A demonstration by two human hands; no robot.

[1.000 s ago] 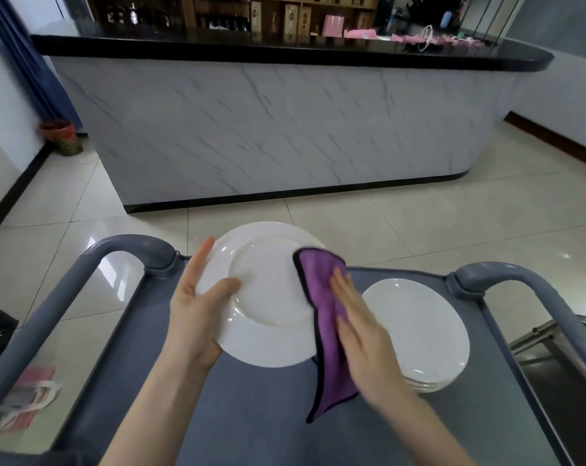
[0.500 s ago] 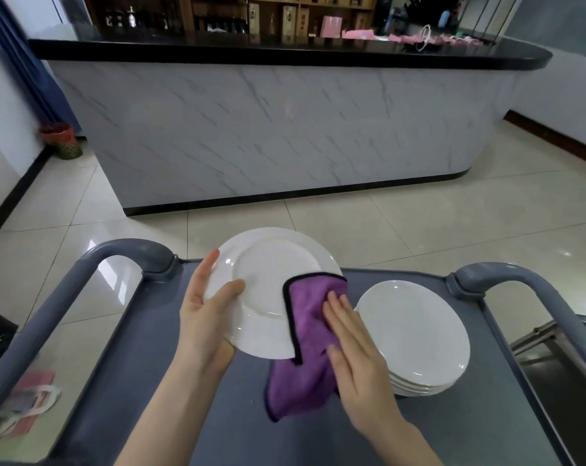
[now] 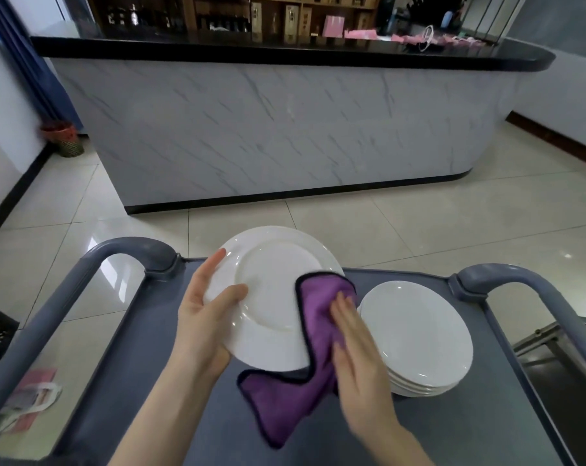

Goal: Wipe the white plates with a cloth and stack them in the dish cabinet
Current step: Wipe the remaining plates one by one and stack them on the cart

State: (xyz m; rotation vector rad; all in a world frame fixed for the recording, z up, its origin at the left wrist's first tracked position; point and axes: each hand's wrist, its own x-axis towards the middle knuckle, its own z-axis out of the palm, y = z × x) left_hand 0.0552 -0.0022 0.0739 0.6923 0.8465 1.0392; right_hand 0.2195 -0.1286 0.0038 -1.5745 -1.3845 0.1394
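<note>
Above grey plastic cart (image 3: 486,432), left hand (image 3: 201,317) grips round white ceramic plate (image 3: 271,297) by its left rim; flat-fingered right hand (image 3: 359,361) presses purple microfibre cloth (image 3: 318,297) against its right side.

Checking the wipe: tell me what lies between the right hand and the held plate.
In the head view, the purple cloth lies between the right hand and the held plate.

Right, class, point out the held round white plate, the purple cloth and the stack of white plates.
held round white plate (image 3: 275,290): head view, centre well.
purple cloth (image 3: 281,408): head view, hanging lower fold.
stack of white plates (image 3: 416,331): head view, top plate's middle.
</note>
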